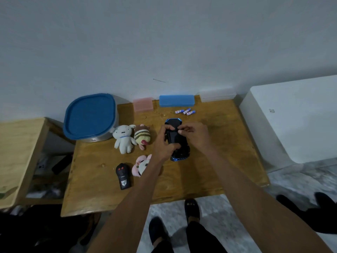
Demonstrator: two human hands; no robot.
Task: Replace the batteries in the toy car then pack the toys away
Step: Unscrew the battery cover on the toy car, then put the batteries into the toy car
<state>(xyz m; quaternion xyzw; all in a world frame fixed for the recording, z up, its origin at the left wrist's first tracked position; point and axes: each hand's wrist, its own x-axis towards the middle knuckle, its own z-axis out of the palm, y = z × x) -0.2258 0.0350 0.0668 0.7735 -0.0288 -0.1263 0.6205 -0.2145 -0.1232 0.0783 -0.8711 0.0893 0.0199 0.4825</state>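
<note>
A black toy car with blue trim [176,138] lies lengthwise in the middle of the wooden table [209,176]. My left hand [164,143] grips its left side, thumb and fingers curled round the body. My right hand [195,134] pinches something at the car's upper middle with thumb and forefinger. Three small batteries [185,111] lie loose beyond the car. A black remote control [123,176] lies at the front left. Three plush toys sit left of the car: a white one [123,138], a striped one [142,136] and a pink one [143,165], partly hidden by my left forearm.
A grey tub with a blue lid [90,116] stands at the table's back left corner. A pink box [143,104], a blue case [176,100] and clear boxes [217,94] line the wall. A white cabinet [295,117] is to the right, a wooden shelf [18,156] to the left.
</note>
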